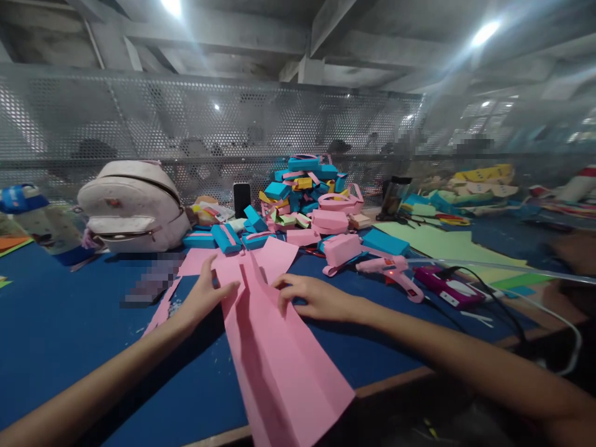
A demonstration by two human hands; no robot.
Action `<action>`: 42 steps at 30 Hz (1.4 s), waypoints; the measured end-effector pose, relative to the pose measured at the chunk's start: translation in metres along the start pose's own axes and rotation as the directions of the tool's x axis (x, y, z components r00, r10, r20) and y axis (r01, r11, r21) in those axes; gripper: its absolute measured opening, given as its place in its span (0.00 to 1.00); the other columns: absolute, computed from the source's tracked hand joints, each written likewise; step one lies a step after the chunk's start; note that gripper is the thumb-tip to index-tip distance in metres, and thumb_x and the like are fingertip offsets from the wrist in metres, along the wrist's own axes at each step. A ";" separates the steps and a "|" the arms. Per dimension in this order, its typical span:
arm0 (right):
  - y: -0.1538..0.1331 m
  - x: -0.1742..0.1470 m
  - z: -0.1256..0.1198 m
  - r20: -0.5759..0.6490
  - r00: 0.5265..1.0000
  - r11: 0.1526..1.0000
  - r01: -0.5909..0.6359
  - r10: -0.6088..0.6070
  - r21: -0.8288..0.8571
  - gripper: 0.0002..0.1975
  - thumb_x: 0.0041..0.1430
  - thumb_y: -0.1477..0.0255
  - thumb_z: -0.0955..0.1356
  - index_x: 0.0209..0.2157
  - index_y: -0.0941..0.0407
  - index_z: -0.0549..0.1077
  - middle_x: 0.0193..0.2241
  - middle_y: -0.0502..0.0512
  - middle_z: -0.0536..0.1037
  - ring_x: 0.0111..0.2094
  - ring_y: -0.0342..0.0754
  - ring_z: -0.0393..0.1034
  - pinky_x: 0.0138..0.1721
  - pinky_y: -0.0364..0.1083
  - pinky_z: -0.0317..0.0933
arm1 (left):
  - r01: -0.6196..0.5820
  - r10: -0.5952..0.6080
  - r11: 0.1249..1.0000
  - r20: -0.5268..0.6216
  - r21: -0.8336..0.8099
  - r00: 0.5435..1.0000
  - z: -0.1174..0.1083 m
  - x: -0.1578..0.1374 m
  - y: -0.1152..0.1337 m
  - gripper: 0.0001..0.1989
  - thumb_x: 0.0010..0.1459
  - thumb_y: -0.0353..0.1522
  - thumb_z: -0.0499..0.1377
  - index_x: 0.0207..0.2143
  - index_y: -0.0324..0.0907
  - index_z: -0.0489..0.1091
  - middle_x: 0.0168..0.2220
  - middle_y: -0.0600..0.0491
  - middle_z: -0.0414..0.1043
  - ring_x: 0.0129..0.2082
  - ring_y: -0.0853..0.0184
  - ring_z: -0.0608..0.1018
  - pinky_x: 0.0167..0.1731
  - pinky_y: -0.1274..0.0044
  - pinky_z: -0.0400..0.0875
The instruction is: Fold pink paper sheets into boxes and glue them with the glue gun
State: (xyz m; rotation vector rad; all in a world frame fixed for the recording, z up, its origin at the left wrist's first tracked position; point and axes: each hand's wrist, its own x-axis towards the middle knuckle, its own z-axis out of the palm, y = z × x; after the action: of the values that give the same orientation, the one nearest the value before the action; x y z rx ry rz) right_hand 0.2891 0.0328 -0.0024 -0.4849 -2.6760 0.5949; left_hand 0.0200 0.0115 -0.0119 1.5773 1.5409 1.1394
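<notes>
A long sheet of pink paper (284, 354) with lengthwise creases lies in front of me, its near end reaching past the table's front edge. My left hand (209, 295) grips its left side near the far end, thumb laid along a raised fold. On the opposite side, my right hand (311, 297) has bent fingers closed on the paper's edge; some fingertips are hidden. Beyond my hands, more pink paper (279, 254) lies flat under the far end. Blue paper boxes (226, 239) sit just behind it.
Small blue and pink paper pieces are heaped (302, 192) at the back centre. A pink glue gun (391, 273) with a lit red light and a purple power strip (447, 288) lie right, with cables. A white backpack (133, 208) and a bottle (49, 226) stand left; a phone (241, 200) stands behind.
</notes>
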 end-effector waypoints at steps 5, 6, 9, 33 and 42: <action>0.010 0.001 -0.002 0.023 1.000 0.996 0.003 -0.005 0.091 0.19 0.44 0.91 0.62 0.34 0.57 0.71 0.39 0.52 0.73 0.41 0.46 0.68 0.43 0.43 0.60 | -0.373 0.347 0.840 0.138 0.395 0.928 -0.021 -0.013 -0.002 0.37 0.57 0.33 0.58 0.66 0.53 0.45 0.68 0.48 0.42 0.66 0.50 0.53 0.61 0.56 0.54; 0.010 0.001 -0.003 0.024 1.000 0.996 0.004 -0.006 0.095 0.18 0.44 0.90 0.63 0.34 0.57 0.71 0.40 0.53 0.72 0.42 0.47 0.68 0.43 0.44 0.60 | -0.418 0.373 0.786 0.190 0.455 0.908 -0.024 -0.019 0.000 0.33 0.59 0.32 0.55 0.65 0.54 0.49 0.68 0.50 0.41 0.67 0.50 0.48 0.62 0.56 0.51; 0.010 0.002 -0.007 0.034 0.999 0.996 -0.006 0.004 0.084 0.16 0.44 0.89 0.65 0.33 0.56 0.70 0.46 0.55 0.70 0.47 0.48 0.66 0.46 0.45 0.59 | -0.504 0.354 0.725 0.375 0.469 0.857 -0.030 -0.037 0.001 0.31 0.61 0.25 0.49 0.64 0.57 0.50 0.69 0.54 0.38 0.67 0.54 0.49 0.61 0.58 0.53; 0.018 0.007 0.008 0.045 0.989 0.951 -0.146 0.139 0.271 0.17 0.47 0.69 0.66 0.41 0.54 0.67 0.40 0.55 0.71 0.41 0.51 0.66 0.42 0.47 0.57 | -0.342 0.237 0.915 0.401 0.214 0.885 -0.017 -0.040 -0.008 0.18 0.54 0.37 0.63 0.47 0.51 0.64 0.51 0.49 0.69 0.51 0.57 0.73 0.49 0.68 0.73; 0.044 0.008 0.024 0.025 0.943 0.852 -0.310 0.331 0.422 0.13 0.60 0.62 0.61 0.36 0.52 0.74 0.34 0.52 0.70 0.38 0.49 0.67 0.42 0.47 0.56 | -0.338 0.269 0.921 0.312 0.193 0.911 -0.022 -0.029 -0.015 0.09 0.53 0.41 0.62 0.35 0.49 0.71 0.45 0.48 0.73 0.45 0.56 0.76 0.40 0.70 0.75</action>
State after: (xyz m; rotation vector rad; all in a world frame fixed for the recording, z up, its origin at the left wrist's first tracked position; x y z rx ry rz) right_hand 0.2830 0.0652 -0.0404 -0.8101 -2.3299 1.2085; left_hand -0.0046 -0.0188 -0.0207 2.1065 1.3113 0.8554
